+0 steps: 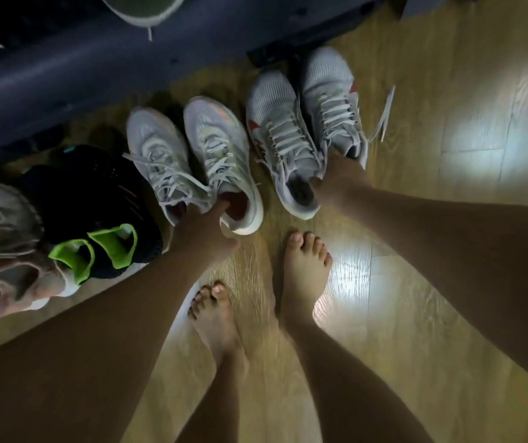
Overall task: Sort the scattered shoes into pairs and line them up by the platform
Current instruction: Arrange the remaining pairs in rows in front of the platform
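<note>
Shoes stand in a row on the wooden floor along a dark platform (102, 68). My left hand (206, 230) grips the heel openings of a pale grey pair with orange lining (192, 148), its fingers hooked inside both shoes. My right hand (336, 179) holds a grey pair with red marks (301, 113) the same way, its fingers inside the collars. Further left stand a black pair with green heel tabs (96, 206) and a beige pair (0, 238) at the frame's edge.
My two bare feet (304, 270) stand on the floor just behind the shoes. A loose white lace (384, 113) trails right of the grey and red pair. A green-and-white object (141, 8) lies on the platform. Bare wooden floor (448, 219) stretches to the right.
</note>
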The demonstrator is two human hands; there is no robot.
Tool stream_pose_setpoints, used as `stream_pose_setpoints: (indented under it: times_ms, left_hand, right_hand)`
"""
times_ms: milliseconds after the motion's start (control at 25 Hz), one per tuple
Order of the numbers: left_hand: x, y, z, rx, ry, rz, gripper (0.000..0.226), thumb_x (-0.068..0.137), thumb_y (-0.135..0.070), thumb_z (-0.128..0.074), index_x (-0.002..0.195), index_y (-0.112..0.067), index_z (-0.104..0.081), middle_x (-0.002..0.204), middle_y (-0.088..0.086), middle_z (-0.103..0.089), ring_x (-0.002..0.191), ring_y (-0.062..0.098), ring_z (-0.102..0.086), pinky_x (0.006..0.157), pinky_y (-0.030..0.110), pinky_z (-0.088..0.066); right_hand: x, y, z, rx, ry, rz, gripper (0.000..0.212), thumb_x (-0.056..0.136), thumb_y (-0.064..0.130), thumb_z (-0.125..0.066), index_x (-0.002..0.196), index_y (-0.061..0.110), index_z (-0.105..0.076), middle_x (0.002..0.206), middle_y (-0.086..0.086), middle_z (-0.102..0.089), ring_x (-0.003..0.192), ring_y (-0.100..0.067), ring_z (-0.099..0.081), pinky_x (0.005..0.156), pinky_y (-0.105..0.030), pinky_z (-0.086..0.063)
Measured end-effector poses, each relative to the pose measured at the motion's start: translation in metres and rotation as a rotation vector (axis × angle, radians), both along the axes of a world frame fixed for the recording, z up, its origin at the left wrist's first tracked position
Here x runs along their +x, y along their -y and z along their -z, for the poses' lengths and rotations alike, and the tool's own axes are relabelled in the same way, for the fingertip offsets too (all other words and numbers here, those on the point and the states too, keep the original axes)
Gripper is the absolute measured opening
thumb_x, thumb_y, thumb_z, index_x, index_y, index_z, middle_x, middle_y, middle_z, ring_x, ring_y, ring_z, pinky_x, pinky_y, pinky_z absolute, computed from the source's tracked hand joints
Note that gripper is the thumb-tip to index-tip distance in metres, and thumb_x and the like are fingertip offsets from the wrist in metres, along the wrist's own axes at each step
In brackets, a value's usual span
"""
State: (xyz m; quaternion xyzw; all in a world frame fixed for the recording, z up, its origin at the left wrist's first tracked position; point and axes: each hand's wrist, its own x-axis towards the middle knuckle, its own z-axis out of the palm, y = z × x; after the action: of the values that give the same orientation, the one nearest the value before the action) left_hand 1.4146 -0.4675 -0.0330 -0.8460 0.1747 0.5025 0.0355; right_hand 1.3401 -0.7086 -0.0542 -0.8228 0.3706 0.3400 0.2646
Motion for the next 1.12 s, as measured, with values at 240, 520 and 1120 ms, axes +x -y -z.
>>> stream_pose_setpoints:
  times_ms: [240, 520, 1120]
  left_hand:
    - [0.02, 0.015, -0.101, -0.098, -0.014, -0.028, 0.085, 0.08, -0.053, -0.066, 0.15, -0.039, -0.02, 0.155, 0.013, -0.025, 0.138, 0.034, -0.035, 0.108, 0.044, -0.039]
    - [0.098, 0.047, -0.374, -0.304, 0.198, 0.192, 0.058, 0.085, -0.048, -0.062, 0.134, -0.02, -0.048, 0.135, 0.01, -0.049, 0.123, 0.031, -0.05, 0.099, 0.042, -0.044]
    - [0.13, 0.054, -0.668, -0.705, 0.267, 0.313, 0.06, 0.063, -0.077, -0.051, 0.112, -0.042, -0.051, 0.12, -0.008, -0.062, 0.105, 0.017, -0.06, 0.086, 0.031, -0.05]
  right_hand:
    - [-0.002, 0.009, -0.094, -0.013, -0.016, -0.128, 0.031, 0.08, 0.018, -0.057, 0.11, 0.016, -0.059, 0.11, -0.01, -0.061, 0.097, -0.026, -0.058, 0.065, -0.025, -0.039]
    - [0.002, 0.024, -0.356, -0.052, 0.203, 0.199, 0.028, 0.079, 0.015, -0.055, 0.104, 0.015, -0.068, 0.11, -0.014, -0.065, 0.098, -0.032, -0.062, 0.083, -0.035, -0.053]
    - [-0.046, -0.044, -0.674, -0.326, 0.468, 0.563, 0.064, 0.078, 0.048, -0.064, 0.136, 0.031, -0.043, 0.115, -0.003, -0.059, 0.071, -0.004, -0.052, 0.054, -0.02, -0.037]
